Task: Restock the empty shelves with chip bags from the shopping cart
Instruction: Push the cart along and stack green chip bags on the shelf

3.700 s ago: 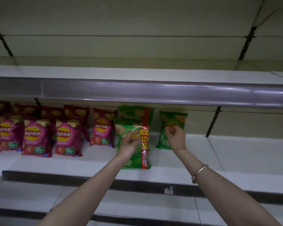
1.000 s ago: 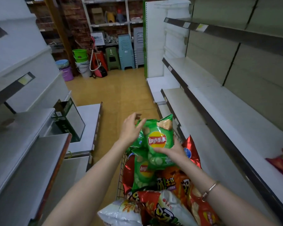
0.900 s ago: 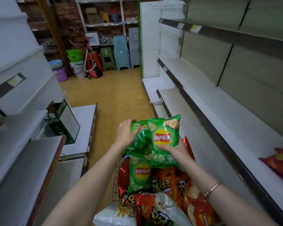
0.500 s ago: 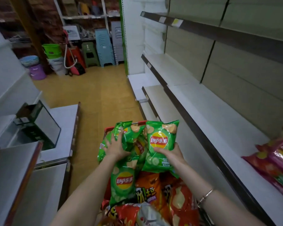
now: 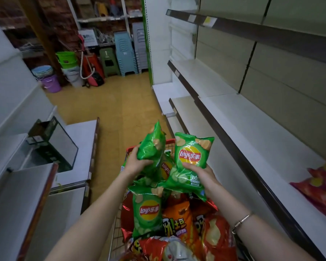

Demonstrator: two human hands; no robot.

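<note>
Chip bags fill the shopping cart [image 5: 131, 148] just near of me, heaped above its red rim, and I have one green bag in each hand above that heap. My left hand [image 5: 137, 163] is curled round the lower end of the left green bag [image 5: 151, 146], which stands edge-on and tilted. My right hand [image 5: 202, 175] cups the right green bag [image 5: 191, 159] from below, thumb across its front.

The film looks slick and the bags puffed, so I judge a one-ended hold like the left one could slip on the swing to the right-hand shelf [image 5: 252, 132]. Squeezing harder would likely crush the chips. The pile is loose too; a bag snagged on the lift could tumble to the floor.

Both the right bag and the green bag lying in the cart [image 5: 148, 210] read "Lay's" beside Chinese characters on a red-and-yellow roundel; the small print below is too fine to read. An orange bag [image 5: 175, 222] shows "土豆". Red bags [image 5: 320, 187] lie on the shelf's near right end.
</note>
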